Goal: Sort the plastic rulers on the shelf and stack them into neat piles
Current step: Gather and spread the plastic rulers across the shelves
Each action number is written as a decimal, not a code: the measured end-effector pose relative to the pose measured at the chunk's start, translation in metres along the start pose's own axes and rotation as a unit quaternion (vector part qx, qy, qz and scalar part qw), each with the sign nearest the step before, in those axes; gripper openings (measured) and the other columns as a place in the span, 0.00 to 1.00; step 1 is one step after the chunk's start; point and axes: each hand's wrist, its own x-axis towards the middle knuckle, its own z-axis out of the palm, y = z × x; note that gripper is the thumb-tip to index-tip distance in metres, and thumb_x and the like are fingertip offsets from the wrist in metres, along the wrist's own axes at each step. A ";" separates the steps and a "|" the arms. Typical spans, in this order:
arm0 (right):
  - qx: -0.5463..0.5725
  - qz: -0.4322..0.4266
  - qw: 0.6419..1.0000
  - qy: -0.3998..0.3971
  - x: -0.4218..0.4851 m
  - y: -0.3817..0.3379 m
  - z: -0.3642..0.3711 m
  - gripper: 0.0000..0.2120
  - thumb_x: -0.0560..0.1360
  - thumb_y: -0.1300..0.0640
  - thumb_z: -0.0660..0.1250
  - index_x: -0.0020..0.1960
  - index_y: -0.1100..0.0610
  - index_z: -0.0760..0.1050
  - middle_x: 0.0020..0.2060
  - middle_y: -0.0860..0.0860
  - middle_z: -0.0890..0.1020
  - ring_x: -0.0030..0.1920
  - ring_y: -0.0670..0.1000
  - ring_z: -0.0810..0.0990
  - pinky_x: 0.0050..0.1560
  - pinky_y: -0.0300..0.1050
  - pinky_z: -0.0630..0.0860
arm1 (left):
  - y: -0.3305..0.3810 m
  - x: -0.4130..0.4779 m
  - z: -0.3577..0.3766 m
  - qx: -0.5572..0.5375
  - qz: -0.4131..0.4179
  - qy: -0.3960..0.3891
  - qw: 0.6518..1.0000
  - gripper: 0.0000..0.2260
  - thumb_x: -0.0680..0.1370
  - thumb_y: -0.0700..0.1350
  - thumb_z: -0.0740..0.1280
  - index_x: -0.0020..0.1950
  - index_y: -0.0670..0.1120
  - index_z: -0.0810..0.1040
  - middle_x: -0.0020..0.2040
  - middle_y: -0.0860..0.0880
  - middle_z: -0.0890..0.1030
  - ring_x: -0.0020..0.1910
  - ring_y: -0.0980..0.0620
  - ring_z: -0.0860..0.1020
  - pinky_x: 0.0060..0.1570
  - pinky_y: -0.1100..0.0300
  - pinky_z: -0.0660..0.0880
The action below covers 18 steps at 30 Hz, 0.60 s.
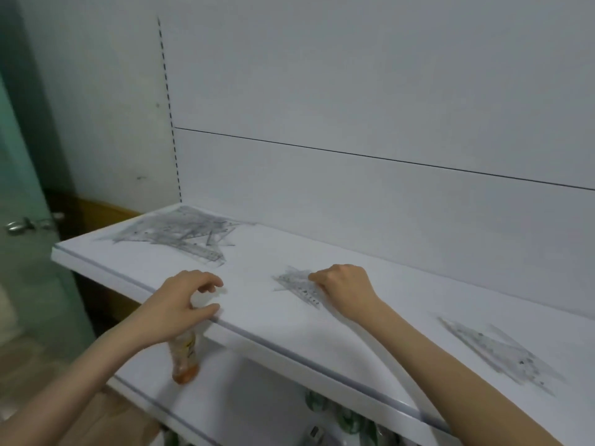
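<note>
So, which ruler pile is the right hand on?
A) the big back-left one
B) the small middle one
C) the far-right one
B: the right hand has its curled fingers on the small middle pile.

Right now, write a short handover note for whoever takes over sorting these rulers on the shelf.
Left grip holds a bottle by its top, at the front edge of the shelf.
Right grip rests curled fingers on the small middle pile; a pinch is unclear.
Done: right pile roughly gathered.
Left to do: the jumbled heap at back left, then square all piles.
</note>
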 end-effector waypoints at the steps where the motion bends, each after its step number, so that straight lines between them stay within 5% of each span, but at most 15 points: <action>1: -0.001 -0.001 0.999 -0.040 0.003 -0.004 0.005 0.10 0.56 0.63 0.73 0.27 0.51 0.74 0.21 0.49 0.74 0.22 0.53 0.73 0.29 0.38 0.58 | -0.007 -0.003 -0.005 0.005 0.000 0.004 1.000 0.13 0.74 0.50 0.70 0.57 0.57 0.73 0.51 0.59 0.76 0.52 0.59 0.73 0.49 0.61 0.76; 4: -0.003 -0.006 0.994 -0.112 0.012 -0.012 0.015 0.07 0.65 0.62 0.64 0.30 0.53 0.72 0.28 0.53 0.78 0.32 0.57 0.76 0.40 0.41 0.62 | -0.033 -0.013 -0.021 0.005 -0.015 0.012 1.000 0.11 0.74 0.49 0.70 0.54 0.58 0.74 0.51 0.59 0.76 0.52 0.59 0.74 0.48 0.62 0.76; 8: 0.023 0.014 0.999 -0.021 0.028 -0.026 0.010 0.13 0.58 0.63 0.66 0.26 0.52 0.62 0.20 0.49 0.65 0.24 0.55 0.61 0.33 0.41 0.60 | -0.068 -0.014 -0.042 -0.016 -0.030 0.036 0.999 0.10 0.74 0.44 0.70 0.51 0.56 0.76 0.50 0.57 0.78 0.49 0.60 0.76 0.47 0.65 0.75; 10: 0.038 0.021 0.999 -0.027 0.038 -0.038 0.014 0.05 0.61 0.62 0.60 0.28 0.56 0.68 0.21 0.50 0.68 0.25 0.57 0.66 0.32 0.43 0.62 | -0.086 -0.006 -0.050 -0.008 -0.031 0.043 0.999 0.08 0.75 0.44 0.70 0.51 0.54 0.77 0.50 0.55 0.79 0.49 0.59 0.76 0.50 0.63 0.76; 13: 0.041 0.053 0.996 -0.065 0.064 -0.060 0.020 0.15 0.71 0.62 0.58 0.49 0.57 0.82 0.41 0.55 0.84 0.45 0.57 0.79 0.44 0.47 0.74 | -0.115 0.013 -0.063 0.012 -0.022 0.045 0.999 0.06 0.76 0.45 0.68 0.52 0.53 0.78 0.51 0.53 0.79 0.50 0.57 0.75 0.51 0.59 0.76; 18: 0.111 0.049 0.986 -0.115 0.138 -0.122 0.038 0.19 0.76 0.60 0.58 0.64 0.52 0.77 0.61 0.52 0.80 0.62 0.54 0.75 0.59 0.47 0.72 | -0.183 0.047 -0.090 0.036 0.006 0.035 0.999 0.07 0.77 0.43 0.66 0.53 0.51 0.79 0.53 0.53 0.78 0.51 0.58 0.74 0.51 0.64 0.74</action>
